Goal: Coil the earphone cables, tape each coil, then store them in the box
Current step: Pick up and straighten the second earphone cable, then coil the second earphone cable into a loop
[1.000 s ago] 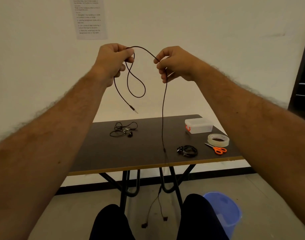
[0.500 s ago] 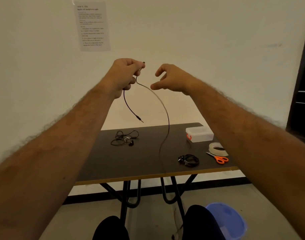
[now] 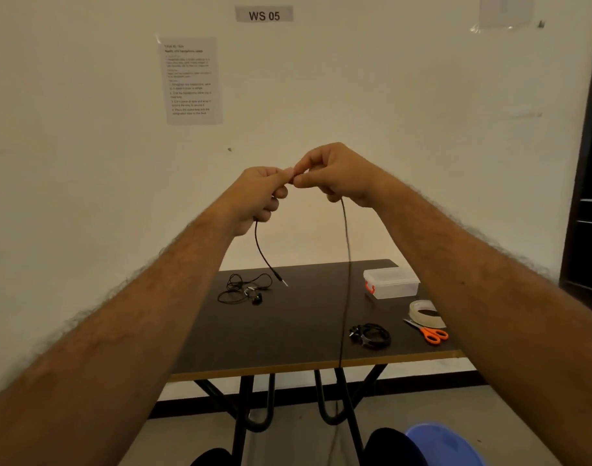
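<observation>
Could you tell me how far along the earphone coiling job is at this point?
One coiled earphone already lies on the table, though tape on it can't be confirmed. In hand: the left hand and right hand pinch a cable, barely coiled. Left: the tangled earphone, taping, and the closed box.

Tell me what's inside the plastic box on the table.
The plastic box has its lid on; through the cloudy walls nothing shows inside. A coiled cable lies outside it on the table.
</observation>
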Demonstrator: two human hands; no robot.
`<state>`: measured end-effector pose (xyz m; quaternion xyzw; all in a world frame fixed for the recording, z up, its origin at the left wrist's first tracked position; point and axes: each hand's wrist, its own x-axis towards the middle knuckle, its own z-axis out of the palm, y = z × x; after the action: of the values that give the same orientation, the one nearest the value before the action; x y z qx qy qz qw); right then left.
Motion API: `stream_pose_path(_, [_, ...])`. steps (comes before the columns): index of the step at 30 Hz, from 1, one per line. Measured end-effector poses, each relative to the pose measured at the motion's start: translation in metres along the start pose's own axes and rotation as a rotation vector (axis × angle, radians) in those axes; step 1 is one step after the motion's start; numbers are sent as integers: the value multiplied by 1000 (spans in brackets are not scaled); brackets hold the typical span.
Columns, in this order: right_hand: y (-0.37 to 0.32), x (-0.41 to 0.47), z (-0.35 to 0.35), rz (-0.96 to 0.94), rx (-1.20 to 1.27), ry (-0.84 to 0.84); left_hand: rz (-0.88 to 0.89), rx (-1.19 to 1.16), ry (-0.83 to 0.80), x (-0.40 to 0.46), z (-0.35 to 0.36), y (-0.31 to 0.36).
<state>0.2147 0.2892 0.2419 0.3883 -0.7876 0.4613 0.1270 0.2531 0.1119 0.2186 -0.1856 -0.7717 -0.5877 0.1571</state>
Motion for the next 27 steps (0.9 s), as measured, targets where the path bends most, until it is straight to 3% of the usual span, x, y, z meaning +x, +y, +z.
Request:
stream_pose_path(7, [12, -6, 2, 5, 85, 166, -144, -270, -59, -19, 16, -32])
stream_pose_path(9, [18, -11, 6, 70, 152, 101, -154, -315, -59, -25, 21, -41])
stream_pose_path(12, [31, -22, 12, 164, 171, -138, -165, -298, -63, -36, 28, -49])
stream_pose_path(14, [39, -28, 18, 143, 138, -296, -173, -256, -72, -44, 32, -56])
stream_pose_path(16, [46, -34, 22, 84, 133, -340, -183, -242, -84, -53, 36, -63])
stream_pose_path(19, [55, -44, 26, 44, 107, -274, -213, -271, -120, -67, 40, -76])
stream_pose_path(27, [58, -55, 47, -113, -61, 129, -248, -382, -180, -94, 53, -91])
